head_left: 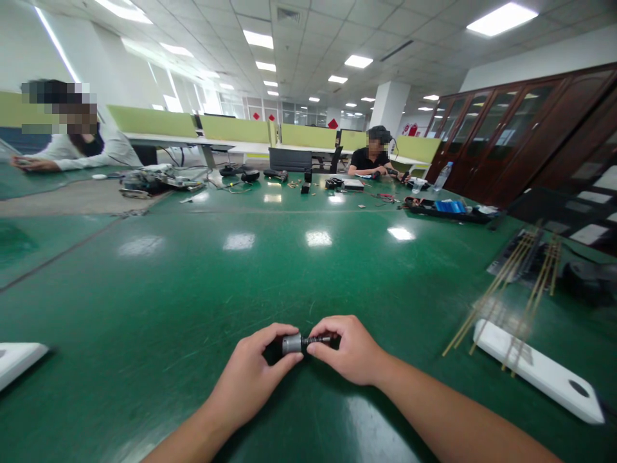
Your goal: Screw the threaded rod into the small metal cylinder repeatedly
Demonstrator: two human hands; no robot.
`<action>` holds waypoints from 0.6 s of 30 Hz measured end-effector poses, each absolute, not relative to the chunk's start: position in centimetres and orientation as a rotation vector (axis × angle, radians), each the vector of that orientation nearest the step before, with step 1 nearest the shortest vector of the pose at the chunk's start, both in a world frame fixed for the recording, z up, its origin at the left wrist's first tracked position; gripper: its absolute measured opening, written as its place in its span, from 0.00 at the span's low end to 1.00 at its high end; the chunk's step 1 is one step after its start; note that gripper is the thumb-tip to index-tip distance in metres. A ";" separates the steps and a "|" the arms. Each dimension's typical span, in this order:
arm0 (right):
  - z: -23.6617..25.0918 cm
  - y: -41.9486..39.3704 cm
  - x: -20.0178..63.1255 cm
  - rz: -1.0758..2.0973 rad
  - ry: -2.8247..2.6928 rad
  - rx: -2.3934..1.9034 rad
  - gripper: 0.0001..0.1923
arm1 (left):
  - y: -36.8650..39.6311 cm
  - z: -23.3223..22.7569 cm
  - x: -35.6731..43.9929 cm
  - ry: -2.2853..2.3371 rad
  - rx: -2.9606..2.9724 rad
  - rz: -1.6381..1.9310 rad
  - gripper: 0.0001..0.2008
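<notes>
Low in the middle of the head view, my left hand (255, 366) pinches a short grey metal cylinder (292, 344) between thumb and fingers. A thin, dark, ridged shaft (314, 341) lies in line with it on the right. My right hand (349, 350) is closed on that shaft, with thumb and forefinger near its middle and a brownish end showing past them. Cylinder and shaft meet end to end, held roughly level just over the green table (202, 283). Whether they are one piece, I cannot tell.
To the right, several thin sticks (515, 289) lie across a long white device (537, 370). Another white device (19, 360) is at the left edge. Electronic parts (154, 180), a black tray (419, 207) and a bottle (443, 175) stand farther back. Two people sit at the table.
</notes>
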State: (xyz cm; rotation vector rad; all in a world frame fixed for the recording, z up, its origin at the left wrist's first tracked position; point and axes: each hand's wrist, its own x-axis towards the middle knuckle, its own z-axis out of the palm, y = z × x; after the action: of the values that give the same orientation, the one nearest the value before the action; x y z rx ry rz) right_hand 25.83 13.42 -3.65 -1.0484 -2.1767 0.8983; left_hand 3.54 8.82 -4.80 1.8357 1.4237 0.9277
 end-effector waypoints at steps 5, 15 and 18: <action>-3.6 13.4 25.9 0.887 -2.185 -1.052 0.06 | 8.9 -4.8 3.6 1.426 1.847 0.929 0.14; -3.7 13.3 25.9 0.887 -2.179 -1.062 0.05 | 8.9 -4.8 3.5 1.440 1.849 0.904 0.13; -3.7 13.3 25.9 0.887 -2.174 -1.066 0.05 | 8.8 -4.8 3.5 1.443 1.848 0.906 0.13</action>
State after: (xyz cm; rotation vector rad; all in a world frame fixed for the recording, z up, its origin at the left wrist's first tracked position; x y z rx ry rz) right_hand 25.92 13.31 -3.65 -1.0658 -2.1743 0.8869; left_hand 3.55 8.81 -4.80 1.8480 1.4428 0.9064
